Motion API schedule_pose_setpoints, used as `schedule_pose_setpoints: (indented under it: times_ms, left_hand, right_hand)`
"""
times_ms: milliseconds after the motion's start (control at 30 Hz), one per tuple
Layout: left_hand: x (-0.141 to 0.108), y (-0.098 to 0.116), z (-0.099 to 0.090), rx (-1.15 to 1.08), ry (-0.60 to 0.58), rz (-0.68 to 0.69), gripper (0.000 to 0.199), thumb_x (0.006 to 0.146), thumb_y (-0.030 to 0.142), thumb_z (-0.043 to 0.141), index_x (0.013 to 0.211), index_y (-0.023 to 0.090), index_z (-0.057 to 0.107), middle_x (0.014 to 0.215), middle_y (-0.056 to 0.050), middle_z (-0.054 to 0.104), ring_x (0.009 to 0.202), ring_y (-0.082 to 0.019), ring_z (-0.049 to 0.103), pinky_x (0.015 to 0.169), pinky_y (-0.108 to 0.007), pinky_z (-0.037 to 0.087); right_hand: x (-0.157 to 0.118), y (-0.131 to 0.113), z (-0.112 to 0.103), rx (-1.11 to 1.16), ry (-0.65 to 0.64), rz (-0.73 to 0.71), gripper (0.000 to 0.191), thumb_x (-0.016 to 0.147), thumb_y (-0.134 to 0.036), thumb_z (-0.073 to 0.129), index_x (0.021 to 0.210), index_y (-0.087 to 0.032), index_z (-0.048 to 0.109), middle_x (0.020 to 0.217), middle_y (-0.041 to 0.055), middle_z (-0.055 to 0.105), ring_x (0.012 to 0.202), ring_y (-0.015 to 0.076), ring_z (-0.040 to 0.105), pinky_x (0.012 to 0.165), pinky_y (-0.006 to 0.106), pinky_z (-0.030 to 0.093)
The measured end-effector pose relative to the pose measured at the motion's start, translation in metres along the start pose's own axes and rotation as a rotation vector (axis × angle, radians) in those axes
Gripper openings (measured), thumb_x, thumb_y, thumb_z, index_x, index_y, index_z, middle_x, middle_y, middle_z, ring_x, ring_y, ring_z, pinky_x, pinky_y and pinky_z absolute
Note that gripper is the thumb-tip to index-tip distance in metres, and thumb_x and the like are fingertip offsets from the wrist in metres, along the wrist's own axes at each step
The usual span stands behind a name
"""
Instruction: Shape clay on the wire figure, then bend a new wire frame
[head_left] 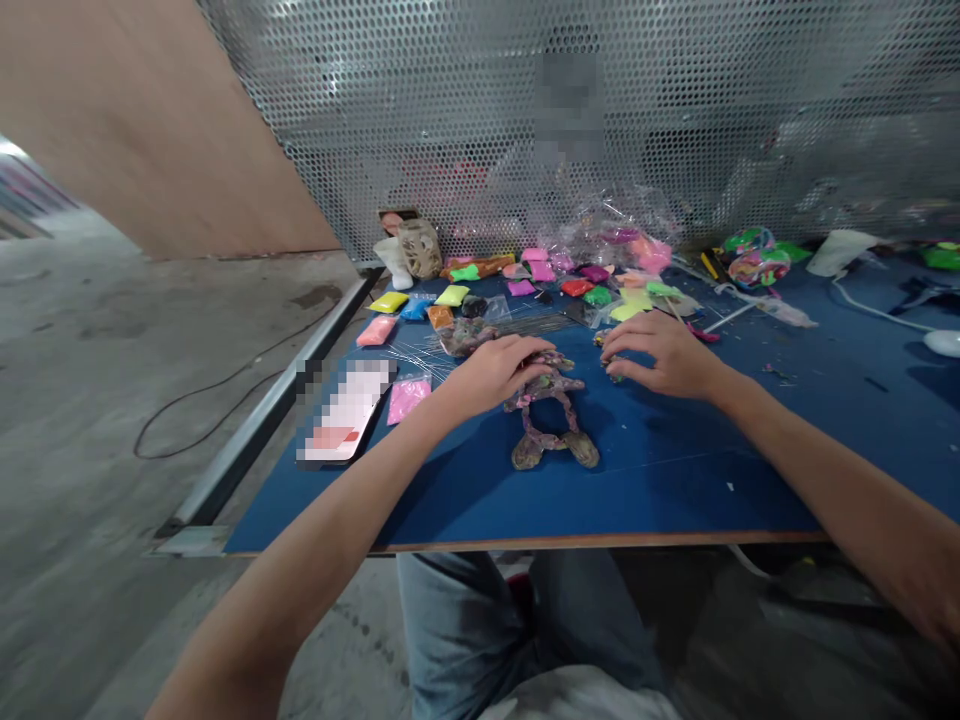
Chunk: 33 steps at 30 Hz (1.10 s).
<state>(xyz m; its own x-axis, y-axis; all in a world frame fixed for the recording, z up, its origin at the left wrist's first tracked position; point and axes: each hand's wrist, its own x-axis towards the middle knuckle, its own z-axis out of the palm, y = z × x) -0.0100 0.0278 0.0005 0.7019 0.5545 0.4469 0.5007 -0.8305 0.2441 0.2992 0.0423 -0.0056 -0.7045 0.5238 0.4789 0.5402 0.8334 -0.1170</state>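
Observation:
On the blue table lies a figure of mottled grey-purple modelling clay (546, 440), with two legs joined at the bottom and two flat, rounded feet toward me. My left hand (504, 372) is closed over its upper part, fingers resting on the clay and hiding some of it. To the right, apart from the figure, my right hand (660, 355) curves its thumb and fingers round a small piece of mottled clay (614, 376), mostly hidden by the fingertips. Behind my left hand sits a larger mottled clay lump (469, 337), beside thin metal wires (536, 324).
A phone (351, 405) and a pink clay packet (409, 399) lie at the left. Several coloured clay packets (453, 296) and plastic bags (615, 225) line the back, before a perforated metal panel (465, 90). A white cup (840, 252) and multicoloured balls (759, 266) stand back right.

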Motion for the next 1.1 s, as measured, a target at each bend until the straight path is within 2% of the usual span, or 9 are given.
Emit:
schedule_pose_setpoints:
  times_ms: [100,167,300,400,500,567,733,900,1100]
  left_hand:
    - [0.004,0.014,0.006,0.003,-0.032,0.050,0.031,0.105,0.039,0.046,0.122,0.016,0.058,0.109,-0.010,0.070,0.102,-0.021,0.067,0.087,-0.033,0.052]
    - [0.005,0.021,0.008,0.044,-0.052,0.077,0.033,0.106,0.041,0.041,0.118,0.015,0.059,0.104,-0.011,0.069,0.099,-0.022,0.065,0.085,-0.034,0.050]
    - [0.006,0.028,0.005,0.091,-0.072,0.121,0.035,0.107,0.041,0.037,0.112,0.015,0.059,0.099,-0.011,0.067,0.096,-0.023,0.061,0.085,-0.034,0.047]
    - [0.005,0.030,0.006,0.082,-0.097,0.174,0.031,0.107,0.037,0.038,0.109,0.015,0.059,0.101,-0.010,0.067,0.092,-0.021,0.059,0.084,-0.033,0.045]
    - [0.005,0.033,0.011,0.105,-0.131,0.234,0.031,0.107,0.035,0.037,0.102,0.016,0.060,0.097,-0.009,0.067,0.089,-0.021,0.057,0.085,-0.033,0.044]
    - [0.005,0.035,0.015,0.140,-0.144,0.258,0.032,0.108,0.035,0.036,0.097,0.016,0.060,0.091,-0.007,0.066,0.089,-0.021,0.055,0.085,-0.034,0.044]
    - [0.004,0.039,0.012,0.203,-0.124,0.332,0.032,0.108,0.030,0.034,0.090,0.018,0.057,0.086,-0.006,0.065,0.086,-0.020,0.053,0.084,-0.034,0.042]
    - [0.006,0.042,0.006,0.248,-0.111,0.286,0.034,0.108,0.033,0.031,0.109,0.015,0.060,0.097,-0.009,0.068,0.088,-0.022,0.057,0.083,-0.036,0.042]
    - [0.004,0.044,0.011,0.246,-0.110,0.135,0.053,0.098,0.065,0.043,0.103,0.016,0.064,0.095,-0.010,0.070,0.093,-0.025,0.063,0.085,-0.037,0.043]
  right_hand:
    - [0.006,-0.025,0.008,-0.047,0.032,-0.039,0.037,0.093,-0.053,0.064,0.110,-0.021,0.069,0.109,0.0089,0.074,0.100,0.0268,0.067,0.090,0.041,0.040]
    - [0.008,-0.037,0.015,-0.043,0.034,-0.083,0.043,0.091,-0.057,0.065,0.108,-0.017,0.067,0.103,0.0101,0.075,0.092,0.0256,0.067,0.085,0.040,0.039]
    - [0.009,-0.047,0.023,0.000,0.049,-0.076,0.045,0.091,-0.060,0.063,0.101,-0.016,0.065,0.085,0.0062,0.072,0.071,0.0196,0.060,0.075,0.035,0.038]
    - [0.009,-0.049,0.021,-0.026,0.065,-0.072,0.053,0.085,-0.067,0.067,0.103,-0.017,0.063,0.082,0.0036,0.071,0.068,0.0180,0.058,0.075,0.034,0.039]
    - [0.008,-0.056,0.017,-0.168,0.075,-0.183,0.049,0.087,-0.066,0.064,0.093,-0.017,0.063,0.077,0.0032,0.069,0.067,0.0179,0.058,0.073,0.034,0.037]
    - [0.007,-0.062,0.015,-0.271,0.120,-0.239,0.046,0.090,-0.063,0.061,0.083,-0.018,0.062,0.064,0.0006,0.063,0.060,0.0164,0.054,0.068,0.033,0.036]
    - [0.005,-0.071,0.012,-0.345,0.179,-0.255,0.048,0.095,-0.058,0.058,0.066,-0.020,0.059,0.050,-0.0023,0.052,0.051,0.0136,0.044,0.060,0.032,0.032]
    - [0.005,-0.062,0.015,-0.239,0.132,-0.205,0.044,0.097,-0.051,0.056,0.066,-0.021,0.062,0.051,-0.0012,0.056,0.050,0.0135,0.045,0.060,0.032,0.031]
    - [0.008,-0.059,0.024,-0.278,0.090,-0.323,0.043,0.102,-0.037,0.048,0.066,-0.020,0.062,0.052,-0.0009,0.056,0.051,0.0131,0.044,0.064,0.032,0.032]
